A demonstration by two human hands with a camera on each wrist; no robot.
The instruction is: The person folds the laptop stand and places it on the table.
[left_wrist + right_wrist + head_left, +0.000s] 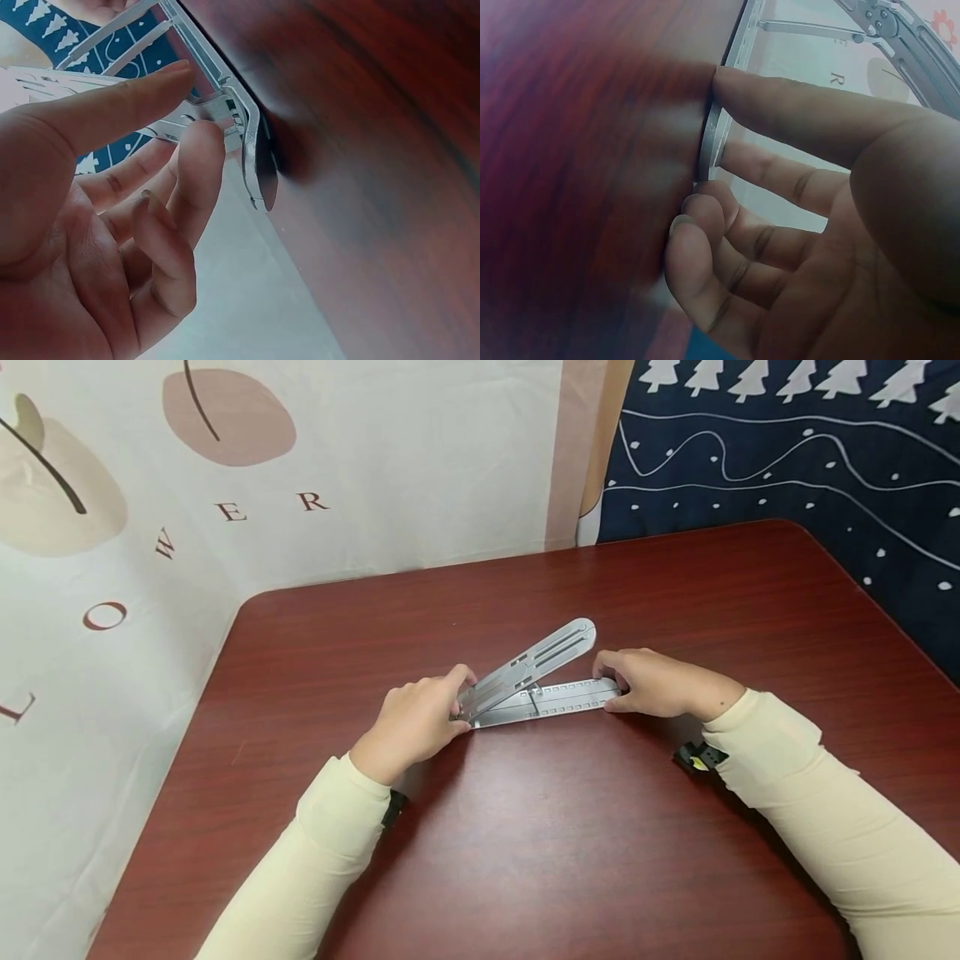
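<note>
A grey folding stand [573, 696] lies on the table, its slotted upper plate [540, 660] tilted up from the flat base, with a thin support bar between them. My left hand [412, 720] holds the hinged left end, thumb and fingertips pinching the plate; in the left wrist view a curved lip [260, 161] sticks out past the fingers. At the base's rounded right end, my right hand [660, 683] grips between thumb and fingers. In the right wrist view the thumb and a finger straddle the base's edge [712, 142], the other fingers curled close to the tabletop.
The reddish-brown table [570, 827] has rounded far corners. A pale curtain [420, 460] with printed letters hangs behind and to the left, and a dark blue cloth [750, 460] with white trees hangs at the right. Dark straps [700, 757] sit at both wrists.
</note>
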